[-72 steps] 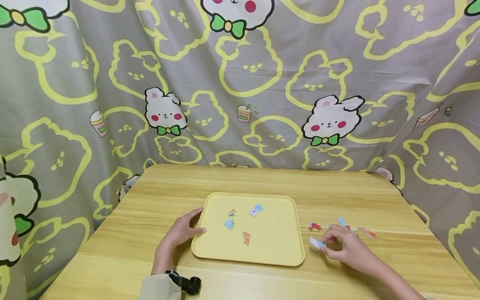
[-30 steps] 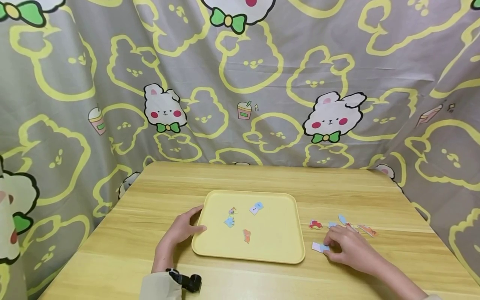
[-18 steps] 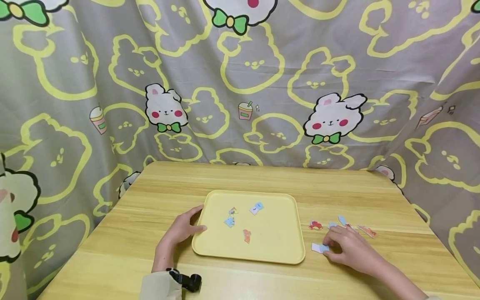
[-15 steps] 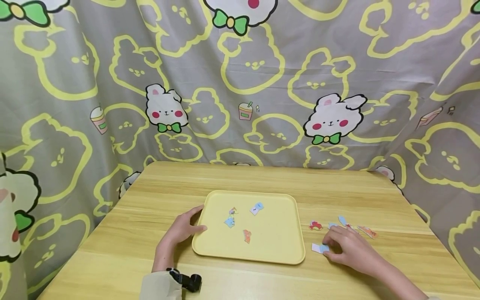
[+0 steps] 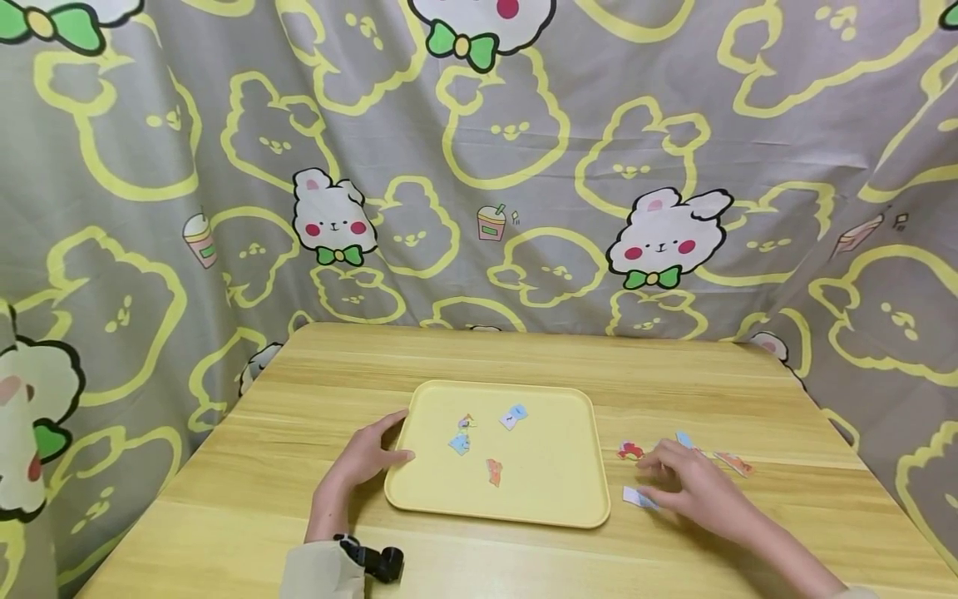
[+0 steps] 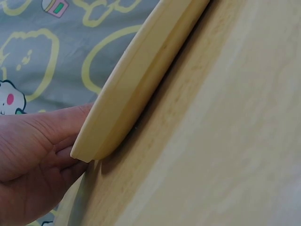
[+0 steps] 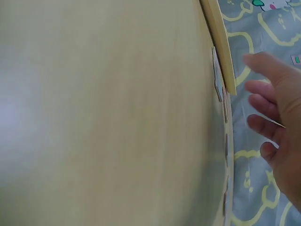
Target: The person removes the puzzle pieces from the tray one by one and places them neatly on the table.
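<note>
My left hand [image 5: 364,455] grips the left rim of a pale yellow tray [image 5: 554,507], its thumb over the edge. In the left wrist view the fingers of this hand [image 6: 42,155] lie against the tray's outer side. My right hand [image 5: 692,487] is raised a little over the table, right of the tray, holding nothing. Its fingers [image 7: 263,66] stand apart in the right wrist view. Just below its fingertips lies a flat lilac-and-blue puzzle piece [image 5: 639,497]. Close by are a red piece [image 5: 630,450], a blue piece [image 5: 683,439] and an orange piece [image 5: 732,462]. The hand partly hides that group.
On the tray lie a blue-and-white puzzle piece [image 5: 513,416], a light blue piece [image 5: 460,443] touching a small multicoloured one [image 5: 466,422], and an orange piece [image 5: 495,472]. A patterned curtain [image 5: 524,191] surrounds the wooden table [image 5: 359,358] at the back and sides.
My right hand has set down the lilac-and-blue puzzle piece on the table, let go of it and lifted slightly. The left hand stays on the tray.
</note>
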